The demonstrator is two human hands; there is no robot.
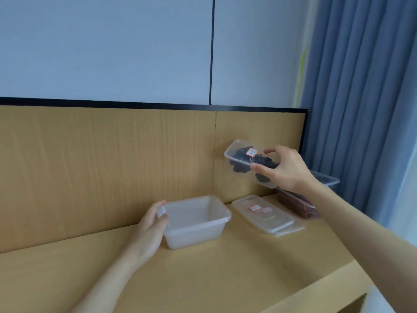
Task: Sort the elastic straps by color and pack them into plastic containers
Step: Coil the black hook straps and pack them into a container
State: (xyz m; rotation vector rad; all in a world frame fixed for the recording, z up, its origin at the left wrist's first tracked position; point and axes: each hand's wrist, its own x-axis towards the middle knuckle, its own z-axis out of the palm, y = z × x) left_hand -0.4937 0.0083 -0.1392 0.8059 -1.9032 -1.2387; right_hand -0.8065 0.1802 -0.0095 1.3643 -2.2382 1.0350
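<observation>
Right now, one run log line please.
left hand: grips empty container stack | right hand: holds lidded container of dark straps | lids: on desk

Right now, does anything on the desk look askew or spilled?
Nothing spilled. The container of black straps is tilted only because the right hand holds it in the air. The lids lie slightly offset in their stack.

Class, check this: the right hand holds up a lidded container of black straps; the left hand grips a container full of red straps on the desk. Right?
Not quite. In the head view, the container the left hand grips is empty, not full of red straps. The right hand does hold up the lidded container of black straps.
</observation>
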